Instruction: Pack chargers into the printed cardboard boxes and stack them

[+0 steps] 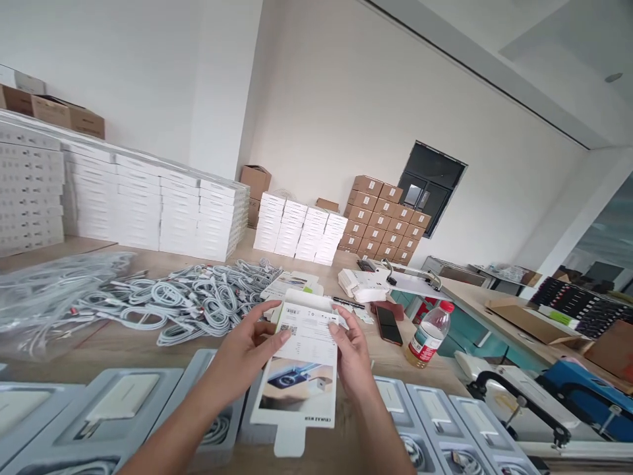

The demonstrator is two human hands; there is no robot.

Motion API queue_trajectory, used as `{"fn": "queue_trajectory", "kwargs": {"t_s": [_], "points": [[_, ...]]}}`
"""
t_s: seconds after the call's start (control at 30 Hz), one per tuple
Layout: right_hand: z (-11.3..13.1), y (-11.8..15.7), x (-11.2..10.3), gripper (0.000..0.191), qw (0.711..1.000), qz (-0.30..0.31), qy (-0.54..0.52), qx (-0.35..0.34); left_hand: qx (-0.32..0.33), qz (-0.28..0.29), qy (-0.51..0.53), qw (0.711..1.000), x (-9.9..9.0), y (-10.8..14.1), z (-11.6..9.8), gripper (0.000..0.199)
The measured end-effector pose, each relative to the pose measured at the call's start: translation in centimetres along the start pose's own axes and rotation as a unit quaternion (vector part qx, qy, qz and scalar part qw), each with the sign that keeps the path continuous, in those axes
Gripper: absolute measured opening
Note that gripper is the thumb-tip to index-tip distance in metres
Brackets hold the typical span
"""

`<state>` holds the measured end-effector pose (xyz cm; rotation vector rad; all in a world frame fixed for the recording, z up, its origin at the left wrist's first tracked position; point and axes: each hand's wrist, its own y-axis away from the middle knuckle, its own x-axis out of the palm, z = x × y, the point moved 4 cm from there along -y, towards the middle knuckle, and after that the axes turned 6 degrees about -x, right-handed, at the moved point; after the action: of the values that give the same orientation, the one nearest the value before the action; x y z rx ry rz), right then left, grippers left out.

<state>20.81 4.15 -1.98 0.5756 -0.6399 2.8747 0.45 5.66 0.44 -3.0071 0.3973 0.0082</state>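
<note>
Between my two hands is a white printed cardboard box sleeve [301, 349], with barcodes and text at its far end and a product photo nearer me. A tab sticks out at its near end. My left hand [254, 340] grips the left edge, thumb on the printed face. On the opposite edge, my right hand [351, 346] holds it with fingers and thumb. Below and beside the sleeve lie grey trays, such as the left tray [69, 422] and right tray [435, 409], holding white chargers and coiled cables.
A heap of grey cables [198, 300] lies beyond my left hand, beside a plastic bag [44, 297]. To the right are a phone [388, 323], a drink bottle [429, 336] and folded white cartons [363, 285]. Stacked white boxes [173, 204] line the table's back.
</note>
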Motion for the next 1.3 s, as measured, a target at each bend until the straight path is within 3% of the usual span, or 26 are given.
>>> {"fn": "queue_trajectory", "kwargs": {"t_s": [0.27,0.4,0.5,0.63,0.77,0.87,0.97,1.13,1.3], "points": [[-0.8,0.3,1.0,0.031,1.0,0.011,0.027,-0.007,-0.006,0.003,0.071,0.997,0.1,0.3,-0.3,0.063],[-1.6,0.3,0.9,0.042,0.999,0.006,0.035,0.009,-0.036,0.019,0.11,0.993,-0.6,0.6,-0.5,0.056],[-1.7,0.2,0.8,0.039,1.0,-0.006,0.015,0.021,-0.06,0.048,0.115,0.99,-1.0,0.6,-0.5,0.054],[-1.5,0.2,1.1,0.039,0.997,0.045,0.047,0.043,-0.065,0.088,0.097,0.989,-1.0,0.7,-0.5,0.05],[-0.5,0.2,0.8,0.021,0.987,0.041,0.151,-0.038,-0.058,0.12,0.083,0.988,-0.7,0.7,-0.6,0.047],[-0.2,0.1,0.6,0.015,0.978,0.051,0.189,-0.076,-0.061,0.11,0.074,0.989,-1.0,0.5,-0.5,0.045],[-0.8,0.1,0.5,0.02,0.988,0.068,0.132,-0.031,-0.063,0.107,0.056,0.991,-1.2,0.5,-0.2,0.046],[-2.4,0.4,0.4,0.033,0.991,0.016,-0.041,0.125,-0.047,0.153,0.012,0.987,-0.6,1.0,-0.3,0.046],[-2.7,1.0,1.1,0.038,0.977,0.053,-0.055,0.197,-0.028,0.163,-0.016,0.986,-0.4,1.0,-0.3,0.043]]}}
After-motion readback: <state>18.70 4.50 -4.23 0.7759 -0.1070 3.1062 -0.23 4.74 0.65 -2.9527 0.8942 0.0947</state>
